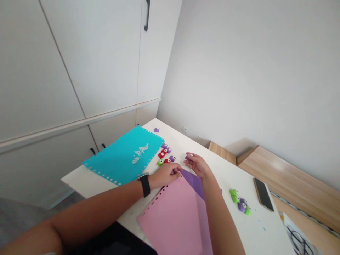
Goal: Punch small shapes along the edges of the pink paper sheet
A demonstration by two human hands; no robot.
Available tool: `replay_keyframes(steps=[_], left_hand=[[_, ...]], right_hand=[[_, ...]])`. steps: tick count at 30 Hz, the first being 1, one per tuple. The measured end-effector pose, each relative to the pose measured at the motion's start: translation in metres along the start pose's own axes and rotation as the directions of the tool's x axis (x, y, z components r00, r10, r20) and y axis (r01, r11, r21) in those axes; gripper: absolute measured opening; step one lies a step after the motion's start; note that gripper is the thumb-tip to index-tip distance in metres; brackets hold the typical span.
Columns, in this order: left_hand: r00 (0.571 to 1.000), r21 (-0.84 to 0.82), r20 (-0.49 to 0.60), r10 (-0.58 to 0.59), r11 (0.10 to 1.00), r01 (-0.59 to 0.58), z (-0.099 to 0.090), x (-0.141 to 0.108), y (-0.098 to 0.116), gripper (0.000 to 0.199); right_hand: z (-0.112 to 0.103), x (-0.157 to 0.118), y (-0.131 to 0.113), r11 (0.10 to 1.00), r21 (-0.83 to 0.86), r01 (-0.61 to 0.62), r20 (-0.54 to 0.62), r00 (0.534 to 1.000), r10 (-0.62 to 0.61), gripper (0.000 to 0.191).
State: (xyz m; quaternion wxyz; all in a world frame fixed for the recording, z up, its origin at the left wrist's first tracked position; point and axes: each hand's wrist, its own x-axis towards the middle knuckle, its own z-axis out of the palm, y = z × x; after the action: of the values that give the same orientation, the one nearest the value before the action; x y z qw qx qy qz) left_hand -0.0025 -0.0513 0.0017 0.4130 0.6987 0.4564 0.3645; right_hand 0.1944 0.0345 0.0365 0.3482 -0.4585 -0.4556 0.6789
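At one o'clock from the pink sheet (176, 214), a purple punch (189, 156) sits in the half-curled fingers of the right hand (197, 165), while the left hand (165, 174), nearer, curls loosely at the sheet's far corner (gripping or not, I cannot tell).

Three red figures (161, 155), one turquoise sheet (119, 154), one pink sheet (175, 219), one purple sheet (193, 182), one phone (263, 194)

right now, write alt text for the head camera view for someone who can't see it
A person's right hand holds a small purple piece with a googly eye over a white table, while the left hand is at a pink sheet's far end. Nearby lie a blue sheet with white bits, similar red, green and purple pieces, and a phone.
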Motion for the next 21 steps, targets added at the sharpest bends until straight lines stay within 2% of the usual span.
replay_keyframes(steps=[6,11,15,18,21], left_hand=[[0.997,0.192,-0.019,0.080,0.979,-0.075,0.001,-0.004,0.004,0.019],[0.995,0.203,-0.035,0.096,0.975,-0.087,0.001,-0.004,0.004,0.018],[0.995,0.175,-0.032,0.097,0.980,-0.090,0.001,-0.005,0.003,0.017],[0.995,0.147,-0.031,0.094,0.985,-0.089,0.001,-0.005,0.003,0.016],[0.996,0.133,-0.023,0.089,0.987,-0.085,0.001,-0.004,0.001,0.016]], right_hand=[[0.016,0.026,0.015,0.962,-0.259,0.088,-0.059,0.993,-0.107,0.040],[0.032,0.046,0.021,0.887,-0.433,0.164,-0.086,0.971,-0.221,0.045],[0.042,0.053,0.022,0.820,-0.530,0.217,-0.087,0.948,-0.307,0.040],[0.033,0.047,0.015,0.779,-0.580,0.236,-0.104,0.928,-0.359,0.041],[-0.003,0.028,-0.003,0.747,-0.625,0.227,-0.179,0.890,-0.420,0.049]])
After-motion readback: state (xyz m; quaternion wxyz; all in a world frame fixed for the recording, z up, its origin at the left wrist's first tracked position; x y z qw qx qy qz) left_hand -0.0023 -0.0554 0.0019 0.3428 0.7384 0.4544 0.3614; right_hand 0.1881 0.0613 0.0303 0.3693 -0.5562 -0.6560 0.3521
